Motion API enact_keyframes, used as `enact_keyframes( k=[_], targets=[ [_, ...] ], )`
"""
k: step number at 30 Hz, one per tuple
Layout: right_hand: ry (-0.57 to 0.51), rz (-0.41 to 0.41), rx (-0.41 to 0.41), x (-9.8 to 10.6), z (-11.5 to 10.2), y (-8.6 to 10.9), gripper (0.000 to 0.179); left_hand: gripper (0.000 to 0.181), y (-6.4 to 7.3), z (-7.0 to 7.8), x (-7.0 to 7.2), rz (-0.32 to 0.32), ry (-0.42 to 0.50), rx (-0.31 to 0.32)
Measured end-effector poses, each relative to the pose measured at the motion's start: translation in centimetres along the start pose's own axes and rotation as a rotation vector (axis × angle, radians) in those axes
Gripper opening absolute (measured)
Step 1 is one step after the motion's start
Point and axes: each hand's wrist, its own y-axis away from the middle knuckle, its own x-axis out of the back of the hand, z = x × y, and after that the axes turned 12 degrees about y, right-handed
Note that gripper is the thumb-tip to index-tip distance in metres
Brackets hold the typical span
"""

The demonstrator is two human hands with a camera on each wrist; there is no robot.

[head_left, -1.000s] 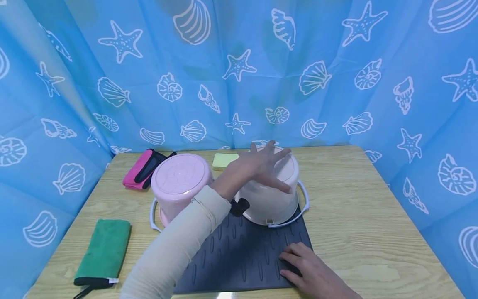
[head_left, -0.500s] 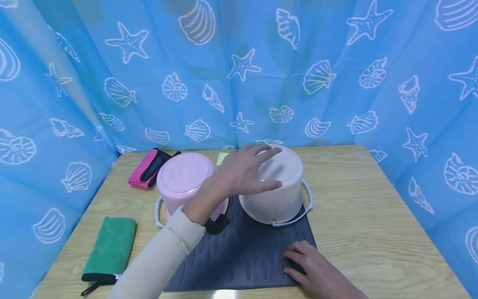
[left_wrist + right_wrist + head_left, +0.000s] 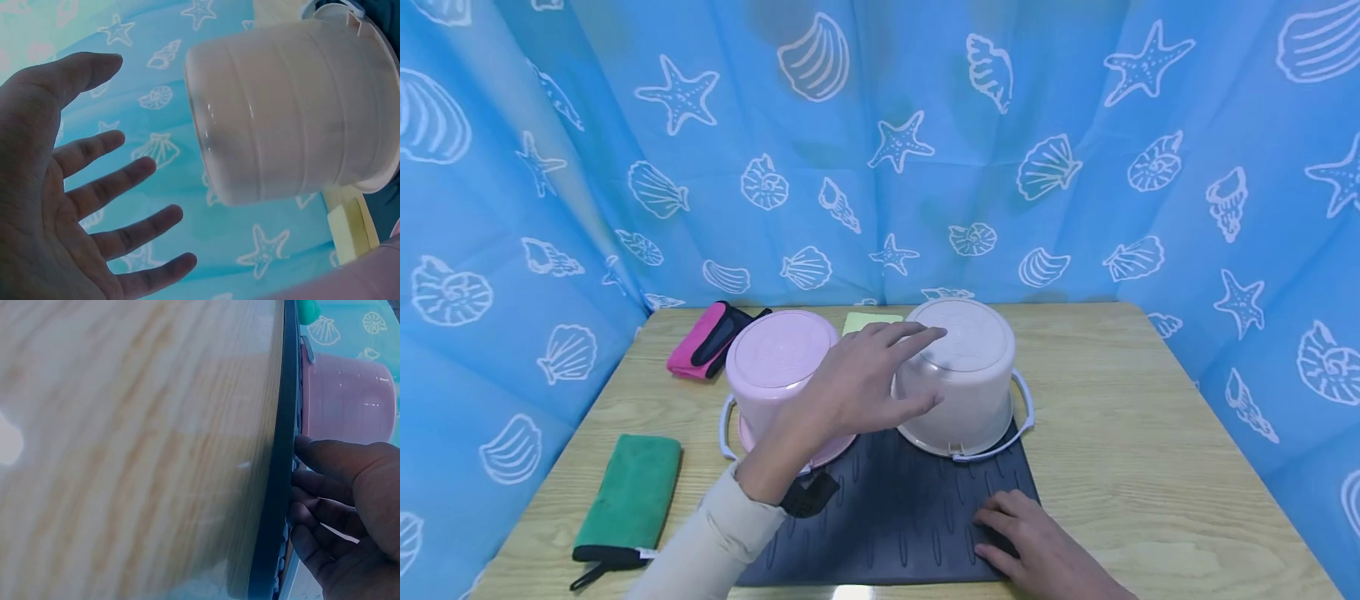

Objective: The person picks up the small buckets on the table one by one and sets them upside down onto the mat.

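Two buckets stand upside down on a dark ridged mat (image 3: 895, 533): a pink one (image 3: 782, 346) on the left and an off-white one (image 3: 962, 367) on the right. My left hand (image 3: 868, 375) hovers between them with spread fingers and holds nothing. In the left wrist view, a gap shows between that hand (image 3: 81, 187) and the off-white bucket (image 3: 281, 112). Low on the right, my right hand (image 3: 1030, 542) rests its fingertips on the mat, fingers loosely bent. The right wrist view shows the same hand (image 3: 356, 506) touching the mat, with the pink bucket (image 3: 350, 400) beyond.
A folded green cloth (image 3: 632, 492) lies at the left of the wooden table (image 3: 1150, 467). Behind the pink bucket are a pink and black folded cloth (image 3: 703, 342) and a pale yellow sponge (image 3: 868, 321). A blue shell-patterned curtain (image 3: 895, 200) encloses the back and sides.
My left hand has drawn back from over the off-white bucket, to the left and nearer to me. The right hand stays on the mat. The head view has shifted slightly.
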Motion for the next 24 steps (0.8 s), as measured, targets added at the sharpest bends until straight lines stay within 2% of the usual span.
enact_keyframes(
  k=[6, 14, 17, 24],
  targets=[
    [0.049, 0.053, 0.027, -0.3, 0.0, 0.2, 0.026, 0.062, 2.0, -0.1, -0.2, 0.073, 0.005, -0.038],
    [0.092, 0.160, 0.087, -0.4, 0.1, 0.2, 0.022, 0.061, 5.5, -0.6, -0.4, 0.094, 0.016, 0.030],
    [0.098, 0.194, 0.091, -0.4, 0.1, 0.2, 0.020, 0.059, 6.7, -0.7, -0.7, 0.105, 0.026, 0.033],
    [0.137, 0.242, 0.087, 0.0, 0.5, 0.5, 0.020, 0.049, 10.0, -1.4, -1.5, 0.166, 0.142, 0.012]
  ],
)
